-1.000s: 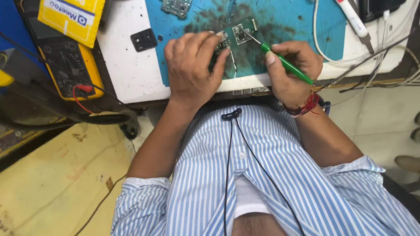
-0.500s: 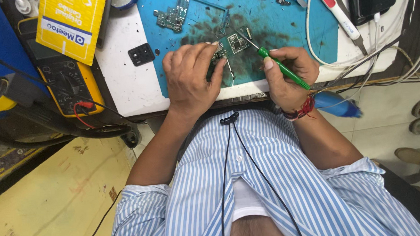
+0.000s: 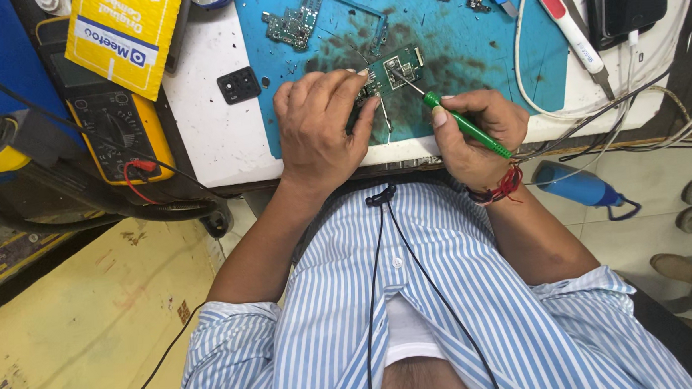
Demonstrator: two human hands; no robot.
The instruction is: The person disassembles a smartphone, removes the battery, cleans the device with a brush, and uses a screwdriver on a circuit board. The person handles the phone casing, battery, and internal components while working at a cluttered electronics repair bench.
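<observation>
On the blue mat (image 3: 466,59), your left hand (image 3: 322,128) pins the small, brittle green circuit board (image 3: 393,67) by its edge, while your right hand (image 3: 478,134) is closed round the slim green-handled screwdriver (image 3: 466,127).

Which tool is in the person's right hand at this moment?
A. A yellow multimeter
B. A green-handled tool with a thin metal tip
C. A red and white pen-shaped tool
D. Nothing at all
B: the right hand grips a green-handled tool whose thin tip meets the small green circuit board that the left hand steadies on the blue mat.
</observation>
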